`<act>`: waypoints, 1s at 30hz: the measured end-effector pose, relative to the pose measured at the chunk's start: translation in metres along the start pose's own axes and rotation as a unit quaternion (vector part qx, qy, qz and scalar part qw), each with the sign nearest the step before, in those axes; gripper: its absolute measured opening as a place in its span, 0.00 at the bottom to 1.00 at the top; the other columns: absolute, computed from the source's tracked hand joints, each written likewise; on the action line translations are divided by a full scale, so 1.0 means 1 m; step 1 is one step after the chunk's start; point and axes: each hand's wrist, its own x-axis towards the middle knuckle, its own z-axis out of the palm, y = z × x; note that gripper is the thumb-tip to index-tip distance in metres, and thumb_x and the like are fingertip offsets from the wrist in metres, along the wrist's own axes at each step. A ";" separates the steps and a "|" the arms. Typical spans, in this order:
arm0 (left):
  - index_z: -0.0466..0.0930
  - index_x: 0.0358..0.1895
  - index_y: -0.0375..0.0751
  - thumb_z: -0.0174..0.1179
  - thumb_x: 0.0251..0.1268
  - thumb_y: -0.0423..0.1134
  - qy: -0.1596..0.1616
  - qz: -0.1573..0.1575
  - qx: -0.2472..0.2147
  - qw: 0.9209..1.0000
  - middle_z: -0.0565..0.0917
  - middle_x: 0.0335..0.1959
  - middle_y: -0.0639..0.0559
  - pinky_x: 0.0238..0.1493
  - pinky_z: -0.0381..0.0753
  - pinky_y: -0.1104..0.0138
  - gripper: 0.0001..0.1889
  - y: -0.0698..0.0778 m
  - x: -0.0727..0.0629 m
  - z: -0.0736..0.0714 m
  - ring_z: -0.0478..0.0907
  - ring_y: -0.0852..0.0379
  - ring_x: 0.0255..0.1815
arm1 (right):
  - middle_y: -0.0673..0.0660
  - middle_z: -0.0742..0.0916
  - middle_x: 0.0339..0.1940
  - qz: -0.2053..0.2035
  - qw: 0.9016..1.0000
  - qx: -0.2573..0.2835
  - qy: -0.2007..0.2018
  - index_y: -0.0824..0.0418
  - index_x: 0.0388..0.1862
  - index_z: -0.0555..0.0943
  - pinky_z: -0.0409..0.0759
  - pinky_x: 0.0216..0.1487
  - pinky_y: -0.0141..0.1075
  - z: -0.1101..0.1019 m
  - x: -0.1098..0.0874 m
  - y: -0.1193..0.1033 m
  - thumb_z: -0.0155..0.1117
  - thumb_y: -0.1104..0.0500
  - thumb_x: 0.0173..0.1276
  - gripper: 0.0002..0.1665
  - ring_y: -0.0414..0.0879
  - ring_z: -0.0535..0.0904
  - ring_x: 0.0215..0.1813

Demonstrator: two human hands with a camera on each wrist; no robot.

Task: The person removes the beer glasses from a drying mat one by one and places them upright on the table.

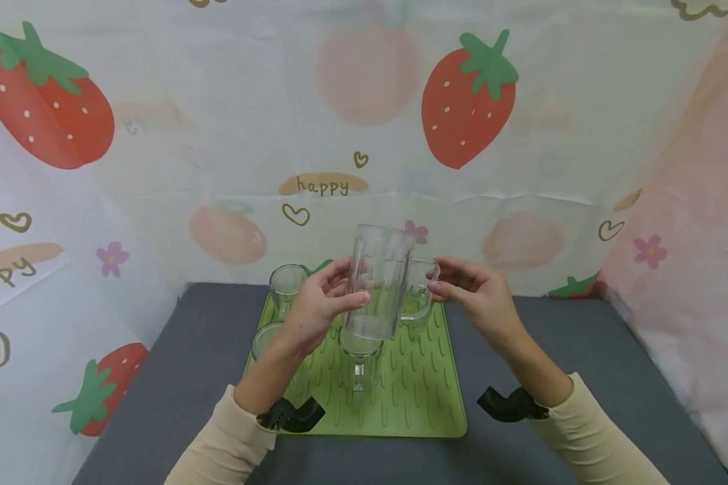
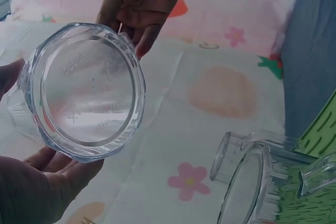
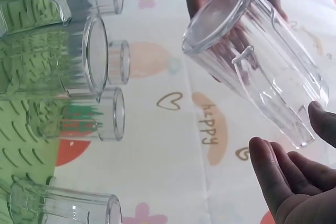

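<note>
Mug (image 1: 376,283) of clear, ribbed material is up in the air between your two hands, over the green mat (image 1: 418,397), roughly upright with its top leaning a little to the right. Your left hand (image 1: 321,300) grips its side, thumb in front and fingers behind the wall. Your right hand (image 1: 476,293) is at the handle (image 1: 414,316), with the thumb and the fairly straight fingers spread apart around its outer edge; you cannot tell for sure from these views whether the fingertips touch it. From your left wrist you see the round base from below, with raised marks that include "500ml". In the head view, the base overlaps the rim of the front mug (image 1: 359,367), which stands on the mat with its handle towards you. Two more clear vessels stand along the mat's left side, a rear one (image 1: 287,279) and a nearer one (image 1: 265,337) partly hidden by your left arm. The mat lies on a dark grey table (image 1: 534,330), and behind it hangs a pale cloth (image 1: 582,155) printed with strawberries, flowers, hearts and the word "happy".
</note>
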 end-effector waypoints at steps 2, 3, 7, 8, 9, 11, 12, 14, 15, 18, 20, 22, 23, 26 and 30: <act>0.57 0.74 0.36 0.60 0.60 0.24 -0.003 0.007 -0.006 1.000 0.67 0.70 0.36 0.52 0.81 0.71 0.38 -0.001 0.000 0.000 0.72 0.43 0.67 | 0.42 0.87 0.40 0.000 1.000 0.008 0.000 0.77 0.63 0.71 0.86 0.43 0.33 0.000 0.000 0.001 0.64 0.69 0.65 0.28 0.35 0.85 0.42; 0.56 0.74 0.35 0.60 0.59 0.23 -0.004 0.012 -0.010 1.000 0.67 0.70 0.36 0.53 0.81 0.71 0.38 -0.002 -0.001 0.000 0.71 0.42 0.67 | 0.42 0.88 0.40 0.000 1.000 0.012 0.000 0.77 0.63 0.71 0.86 0.43 0.33 0.000 0.000 0.001 0.64 0.70 0.65 0.28 0.35 0.85 0.41; 0.53 0.75 0.33 0.59 0.58 0.20 -0.011 0.032 -0.023 0.999 0.64 0.71 0.34 0.54 0.81 0.71 0.41 -0.004 -0.002 0.000 0.68 0.40 0.69 | 0.42 0.88 0.40 -0.010 1.000 0.014 -0.003 0.75 0.63 0.73 0.85 0.44 0.33 0.001 0.000 0.001 0.63 0.70 0.66 0.26 0.35 0.85 0.42; 0.53 0.75 0.33 0.59 0.57 0.20 -0.010 0.035 -0.026 0.999 0.64 0.71 0.34 0.54 0.81 0.71 0.41 -0.005 -0.002 0.000 0.68 0.40 0.69 | 0.42 0.88 0.40 -0.013 1.000 0.015 -0.003 0.73 0.62 0.74 0.85 0.44 0.32 0.001 0.000 0.001 0.64 0.70 0.66 0.26 0.35 0.85 0.42; 0.53 0.75 0.33 0.59 0.56 0.19 -0.010 0.039 -0.028 0.999 0.63 0.71 0.34 0.54 0.81 0.71 0.41 -0.006 -0.003 0.000 0.68 0.41 0.69 | 0.42 0.88 0.40 -0.015 1.000 0.015 -0.004 0.71 0.61 0.75 0.85 0.44 0.32 0.001 0.000 0.001 0.64 0.70 0.66 0.24 0.35 0.85 0.43; 0.54 0.74 0.32 0.60 0.55 0.19 -0.010 0.046 -0.031 0.998 0.64 0.71 0.34 0.56 0.80 0.70 0.42 -0.008 -0.003 0.000 0.69 0.43 0.69 | 0.43 0.88 0.40 -0.020 1.000 0.018 -0.005 0.64 0.59 0.79 0.85 0.44 0.32 0.001 0.000 0.001 0.64 0.70 0.65 0.22 0.35 0.85 0.43; 0.55 0.74 0.32 0.61 0.54 0.19 -0.009 0.049 -0.032 0.998 0.64 0.71 0.34 0.57 0.80 0.70 0.42 -0.009 -0.004 0.000 0.69 0.43 0.69 | 0.43 0.88 0.40 -0.022 1.000 0.019 -0.006 0.61 0.57 0.80 0.85 0.43 0.31 0.002 -0.001 0.000 0.64 0.70 0.65 0.20 0.35 0.85 0.43; 0.55 0.74 0.33 0.63 0.53 0.20 -0.008 0.058 -0.033 0.998 0.65 0.70 0.33 0.58 0.79 0.70 0.42 -0.011 -0.005 0.000 0.69 0.44 0.69 | 0.44 0.88 0.40 -0.026 0.999 0.025 -0.008 0.54 0.53 0.82 0.85 0.43 0.31 0.003 -0.001 0.000 0.65 0.70 0.65 0.19 0.36 0.85 0.43; 0.55 0.74 0.33 0.64 0.52 0.21 -0.009 0.062 -0.033 0.998 0.65 0.70 0.34 0.58 0.79 0.70 0.43 -0.012 -0.006 0.000 0.68 0.44 0.70 | 0.44 0.88 0.40 -0.027 0.999 0.027 -0.010 0.51 0.51 0.83 0.85 0.43 0.31 0.003 -0.001 -0.001 0.65 0.70 0.65 0.19 0.36 0.85 0.43; 0.54 0.74 0.33 0.67 0.51 0.23 -0.015 0.073 -0.034 0.997 0.64 0.71 0.34 0.60 0.77 0.71 0.45 -0.014 -0.007 0.000 0.64 0.43 0.72 | 0.43 0.89 0.39 -0.027 0.999 0.038 -0.014 0.47 0.48 0.84 0.84 0.43 0.30 0.005 -0.001 -0.002 0.65 0.71 0.64 0.21 0.35 0.86 0.44; 0.54 0.75 0.33 0.68 0.51 0.24 -0.019 0.078 -0.036 0.996 0.63 0.72 0.35 0.61 0.75 0.72 0.46 -0.015 -0.008 -0.001 0.64 0.45 0.73 | 0.43 0.89 0.38 -0.027 0.998 0.044 -0.019 0.45 0.47 0.84 0.84 0.44 0.30 0.006 -0.001 -0.003 0.64 0.71 0.64 0.22 0.35 0.86 0.43; 0.53 0.75 0.33 0.69 0.50 0.25 -0.025 0.084 -0.038 0.995 0.62 0.72 0.35 0.62 0.75 0.72 0.47 -0.016 -0.009 -0.001 0.66 0.50 0.71 | 0.43 0.89 0.38 -0.029 0.998 0.044 -0.022 0.45 0.47 0.84 0.84 0.43 0.30 0.006 -0.001 -0.003 0.64 0.71 0.64 0.22 0.35 0.86 0.43; 0.53 0.75 0.32 0.69 0.50 0.25 -0.027 0.088 -0.040 0.995 0.62 0.72 0.35 0.62 0.75 0.72 0.47 -0.017 -0.009 -0.001 0.68 0.53 0.70 | 0.43 0.89 0.37 -0.030 0.998 0.044 -0.024 0.45 0.46 0.84 0.84 0.43 0.30 0.006 -0.001 -0.004 0.64 0.71 0.64 0.21 0.35 0.86 0.42; 0.53 0.74 0.31 0.72 0.48 0.27 -0.031 0.098 -0.047 0.994 0.66 0.70 0.39 0.62 0.75 0.72 0.49 -0.019 -0.009 -0.002 0.72 0.62 0.66 | 0.43 0.89 0.36 -0.035 0.998 0.045 -0.033 0.50 0.48 0.85 0.84 0.42 0.30 0.005 -0.001 -0.004 0.64 0.70 0.65 0.19 0.36 0.86 0.40; 0.54 0.73 0.29 0.73 0.47 0.28 -0.041 0.112 -0.056 0.991 0.71 0.65 0.51 0.63 0.74 0.73 0.48 -0.020 -0.010 -0.002 0.73 0.65 0.64 | 0.44 0.90 0.36 -0.044 0.996 0.060 -0.047 0.58 0.49 0.85 0.85 0.41 0.31 0.003 -0.001 -0.004 0.64 0.70 0.65 0.16 0.37 0.87 0.40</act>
